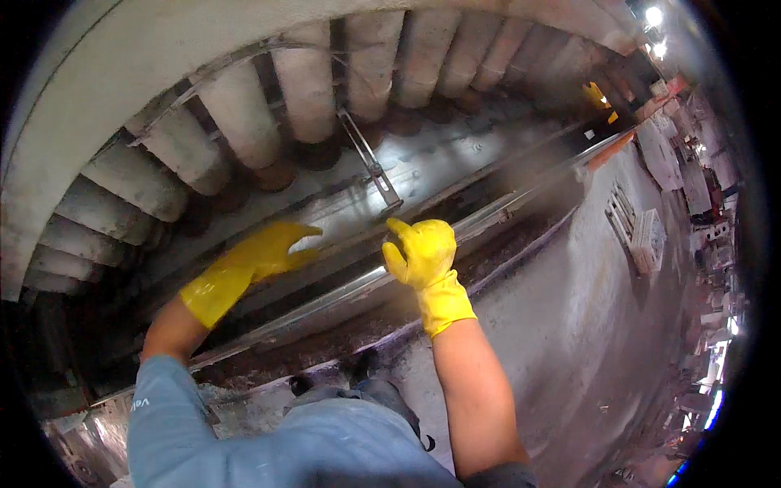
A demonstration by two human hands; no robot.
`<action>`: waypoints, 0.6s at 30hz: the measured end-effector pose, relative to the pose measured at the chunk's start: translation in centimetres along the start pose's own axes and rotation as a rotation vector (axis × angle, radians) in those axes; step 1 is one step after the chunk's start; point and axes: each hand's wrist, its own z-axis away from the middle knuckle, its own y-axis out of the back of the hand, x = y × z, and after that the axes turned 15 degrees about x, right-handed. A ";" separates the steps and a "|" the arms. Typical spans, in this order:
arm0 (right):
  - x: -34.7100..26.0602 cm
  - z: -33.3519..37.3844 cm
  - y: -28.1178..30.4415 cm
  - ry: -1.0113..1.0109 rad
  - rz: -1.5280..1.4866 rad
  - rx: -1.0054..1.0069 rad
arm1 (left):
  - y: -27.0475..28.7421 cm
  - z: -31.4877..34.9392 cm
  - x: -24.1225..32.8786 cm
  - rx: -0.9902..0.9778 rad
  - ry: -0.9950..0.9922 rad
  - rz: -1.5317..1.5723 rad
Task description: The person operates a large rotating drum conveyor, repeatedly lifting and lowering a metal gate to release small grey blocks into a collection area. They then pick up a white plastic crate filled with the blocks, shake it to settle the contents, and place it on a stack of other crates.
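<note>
My left hand point(264, 254), in a yellow rubber glove, hovers over a long metal channel point(350, 213) with its thumb and fingers apart and nothing between them. To its right is my right hand point(427, 248), gloved the same way. Its thumb and index finger stand apart and its other fingers curl in; I see nothing held. Just beyond the right index fingertip, a slotted metal bracket point(374, 167) slants up from the channel toward a row of thick, dusty grey cylinders point(305, 81). Whether that fingertip touches the bracket I cannot tell.
A shiny metal rail point(342, 294) runs along the channel's near side, between it and my body. A broad pale curved frame point(146, 53) arches above the cylinders. On the grey floor point(561, 325) at right lies a pale slatted crate point(647, 240). Clutter lines the far right.
</note>
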 end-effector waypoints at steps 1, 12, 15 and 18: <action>0.0 0.2 0.0 -0.011 -0.004 -0.010 | 0.9 2.0 0.8 -0.015 0.023 0.064; 0.6 0.6 -0.3 0.063 0.062 -0.016 | 0.8 14.9 8.2 0.157 0.066 -0.095; 0.6 0.7 -0.3 0.059 0.009 0.021 | -0.5 15.0 7.3 0.205 0.055 -0.152; 0.4 0.4 -0.4 0.076 -0.014 0.054 | -0.3 14.7 7.4 0.204 0.072 -0.177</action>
